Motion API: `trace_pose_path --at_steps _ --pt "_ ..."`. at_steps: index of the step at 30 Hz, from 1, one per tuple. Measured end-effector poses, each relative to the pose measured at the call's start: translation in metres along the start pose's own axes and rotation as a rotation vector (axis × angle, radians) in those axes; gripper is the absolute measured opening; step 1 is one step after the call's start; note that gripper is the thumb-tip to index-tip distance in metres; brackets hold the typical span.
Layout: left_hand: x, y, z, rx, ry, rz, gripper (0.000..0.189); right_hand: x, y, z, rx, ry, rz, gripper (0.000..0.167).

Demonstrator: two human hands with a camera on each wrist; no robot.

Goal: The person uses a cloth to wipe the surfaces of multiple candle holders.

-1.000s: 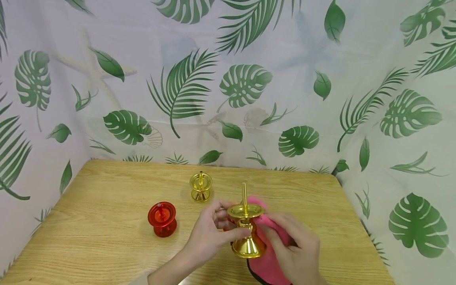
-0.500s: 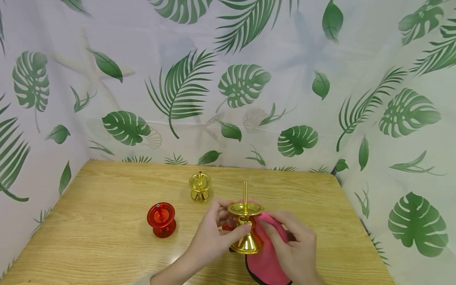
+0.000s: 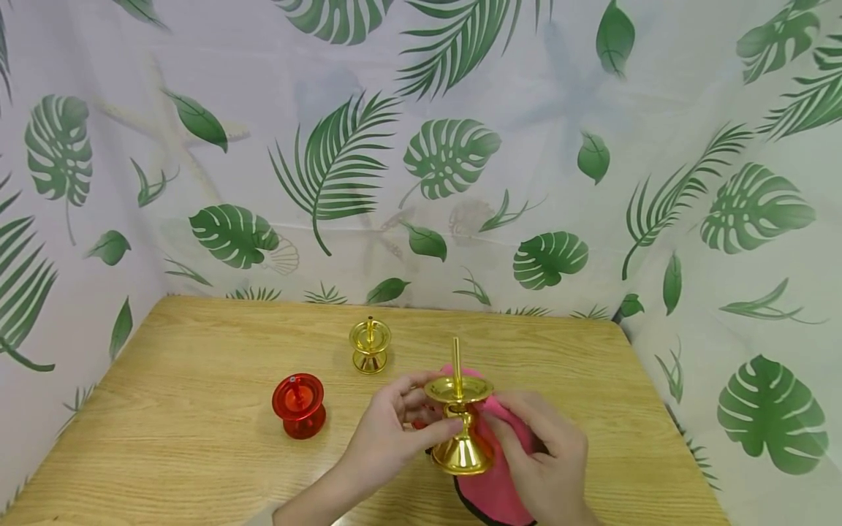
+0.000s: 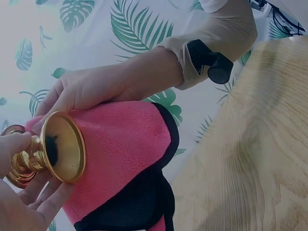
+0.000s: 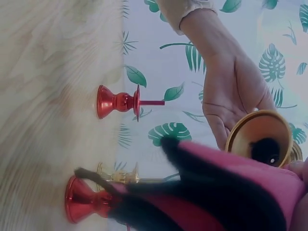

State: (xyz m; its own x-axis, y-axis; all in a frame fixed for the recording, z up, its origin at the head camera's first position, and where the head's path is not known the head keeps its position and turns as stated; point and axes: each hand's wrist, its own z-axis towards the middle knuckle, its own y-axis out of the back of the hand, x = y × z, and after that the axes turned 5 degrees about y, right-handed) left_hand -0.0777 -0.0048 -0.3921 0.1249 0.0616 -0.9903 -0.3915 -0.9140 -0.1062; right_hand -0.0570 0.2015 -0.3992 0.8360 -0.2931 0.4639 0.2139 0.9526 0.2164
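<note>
My left hand grips a shiny gold candle holder by its waist, thumb across the front. The holder is upright above the table, its thin spike pointing up from a shallow dish. My right hand pinches a pink cloth with black edging against the holder's right side. In the left wrist view, the cloth hangs below the right hand, beside the holder's hollow base. The right wrist view shows the cloth near that base, hiding part of the things behind.
On the wooden table, a red candle holder stands at left and a smaller-looking gold one farther back. Another red holder shows in the right wrist view, partly behind the cloth. Leaf-patterned sheets enclose the table.
The gold candle holder in my left hand rises slightly, then comes back down and a little right. The cloth and right hand shift slightly with it; both grips stay the same.
</note>
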Motion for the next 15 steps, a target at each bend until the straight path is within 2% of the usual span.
trace_pose_path --at_steps 2,8,11,15 --pt "0.0 -0.001 0.001 -0.027 -0.005 0.024 0.06 0.0 -0.002 -0.001 -0.016 0.075 0.004 0.014" --pt "0.001 -0.002 0.001 -0.076 -0.036 0.047 0.06 0.008 -0.008 0.004 -0.046 0.298 -0.064 0.022" --pt "0.002 -0.001 0.002 -0.065 -0.048 0.038 0.059 0.013 -0.009 0.008 -0.045 0.312 -0.083 0.024" --pt "0.003 0.0 0.002 -0.047 -0.054 0.022 0.059 0.013 -0.007 0.01 -0.034 0.261 -0.035 0.023"
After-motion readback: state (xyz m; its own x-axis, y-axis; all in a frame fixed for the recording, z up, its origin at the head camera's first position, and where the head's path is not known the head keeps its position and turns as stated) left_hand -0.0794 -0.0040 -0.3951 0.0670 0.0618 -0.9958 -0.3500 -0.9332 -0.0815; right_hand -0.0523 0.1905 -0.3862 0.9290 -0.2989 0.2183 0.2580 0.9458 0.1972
